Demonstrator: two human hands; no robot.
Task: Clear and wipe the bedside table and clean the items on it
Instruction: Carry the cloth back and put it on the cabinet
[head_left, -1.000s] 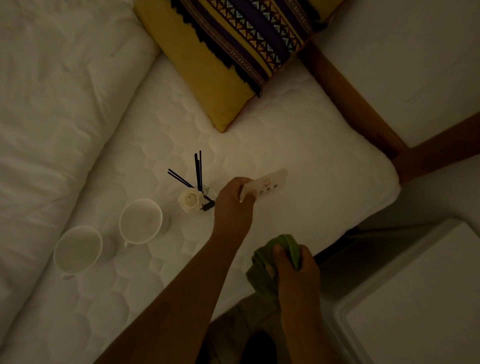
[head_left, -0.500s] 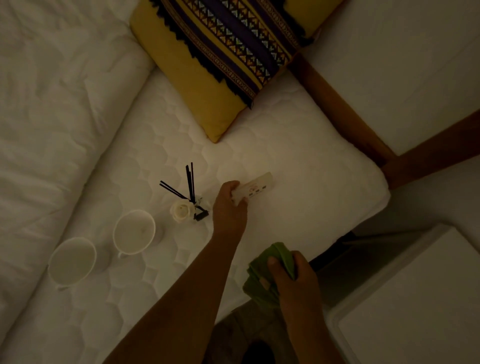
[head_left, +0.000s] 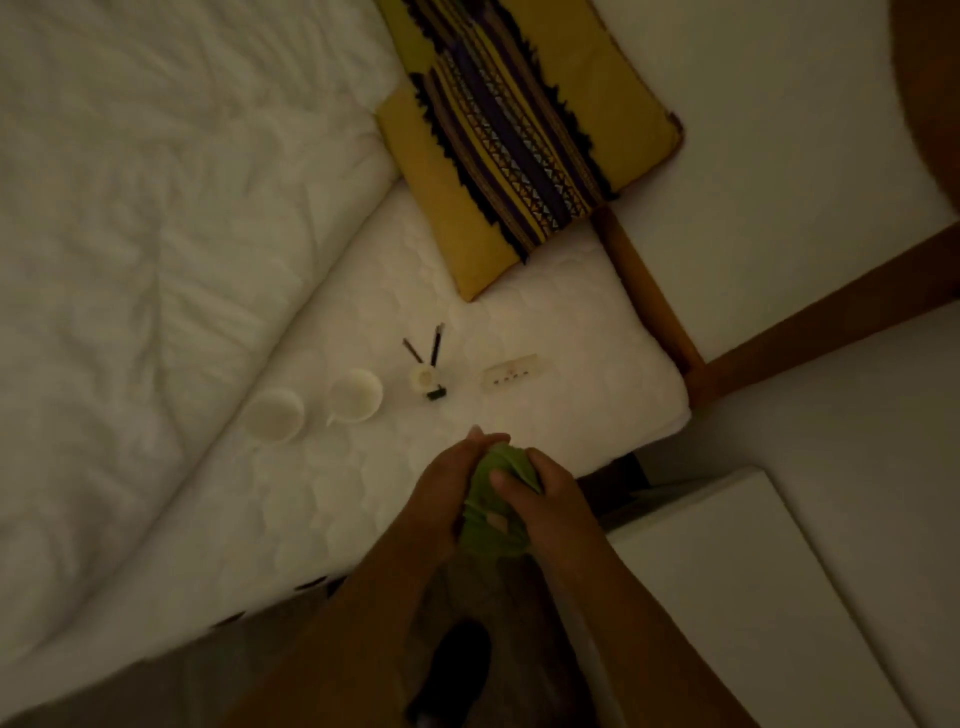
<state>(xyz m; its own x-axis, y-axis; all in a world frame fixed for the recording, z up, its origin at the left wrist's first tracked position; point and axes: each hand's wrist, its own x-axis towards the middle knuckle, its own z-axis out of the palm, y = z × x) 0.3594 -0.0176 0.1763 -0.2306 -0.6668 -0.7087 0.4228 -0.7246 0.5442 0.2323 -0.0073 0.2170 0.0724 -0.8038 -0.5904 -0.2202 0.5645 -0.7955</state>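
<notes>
head view, left to right on the white quilted mattress (head_left: 545, 332): two white ceramic mugs (head_left: 274, 414) (head_left: 356, 395), small white reed diffuser with dark sticks (head_left: 425, 371), flat white remote control (head_left: 514, 372). both hands closed on a bunched green cloth (head_left: 493, 506), left hand (head_left: 449, 488), right hand (head_left: 545, 499). white bedside table top (head_left: 748, 587) at right, looks bare. suggest refolding the cloth to a flat clean face before wiping. dim light: remote buttons unreadable, table cut off by frame edge.

Left hand (head_left: 441, 493) released the remote (head_left: 514, 373), now grips the cloth (head_left: 493, 499)
</notes>
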